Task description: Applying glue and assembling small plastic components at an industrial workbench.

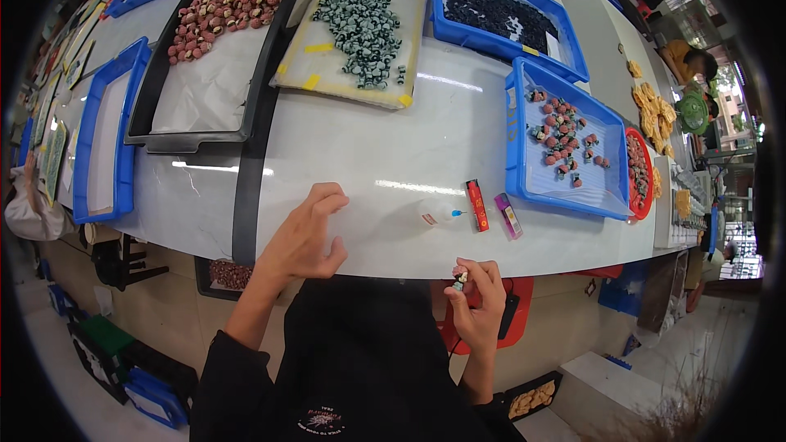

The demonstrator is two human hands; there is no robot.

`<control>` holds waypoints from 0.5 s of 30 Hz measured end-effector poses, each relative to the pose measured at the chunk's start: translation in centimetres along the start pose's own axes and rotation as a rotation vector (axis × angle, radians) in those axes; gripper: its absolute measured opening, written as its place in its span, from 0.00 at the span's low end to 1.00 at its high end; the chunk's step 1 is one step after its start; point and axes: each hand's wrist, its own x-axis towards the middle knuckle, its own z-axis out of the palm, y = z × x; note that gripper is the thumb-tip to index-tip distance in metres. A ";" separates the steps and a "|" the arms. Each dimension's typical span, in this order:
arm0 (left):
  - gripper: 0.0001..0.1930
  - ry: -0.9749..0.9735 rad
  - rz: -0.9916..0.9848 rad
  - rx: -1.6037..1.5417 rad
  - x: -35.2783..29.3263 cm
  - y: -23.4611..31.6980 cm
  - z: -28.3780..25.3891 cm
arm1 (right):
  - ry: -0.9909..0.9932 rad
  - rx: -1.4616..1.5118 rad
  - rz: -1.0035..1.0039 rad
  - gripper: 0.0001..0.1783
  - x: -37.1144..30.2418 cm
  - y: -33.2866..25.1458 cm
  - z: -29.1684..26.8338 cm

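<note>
My right hand, at the table's near edge, pinches a tiny figurine piece in pink, cream and dark green between thumb and fingers. My left hand hovers over the edge with its fingers bent and its thumb apart, holding nothing. Between the hands and a little farther off lies a small clear bottle with a blue needle tip. Beside it are a slim red packet and a purple tube-like item. A blue tray at the right holds pink-and-green pieces like the pinched one.
At the back left, a black tray holds pink round pieces; beside it, a yellow-taped board carries green-and-white parts. Another blue tray contains dark bits. Far left stands a blue tray. A red tray sits right.
</note>
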 end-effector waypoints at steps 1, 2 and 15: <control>0.32 -0.003 0.020 -0.033 0.0 -0.2 -0.3 | 0.000 0.000 0.002 0.21 0.0 0.0 0.0; 0.32 -0.006 0.041 -0.066 -0.1 -0.4 -0.5 | 0.001 0.004 0.024 0.21 0.0 0.0 0.0; 0.15 0.100 -0.037 0.309 -0.4 0.5 -0.7 | 0.106 -0.008 0.063 0.19 1.5 -0.2 -0.4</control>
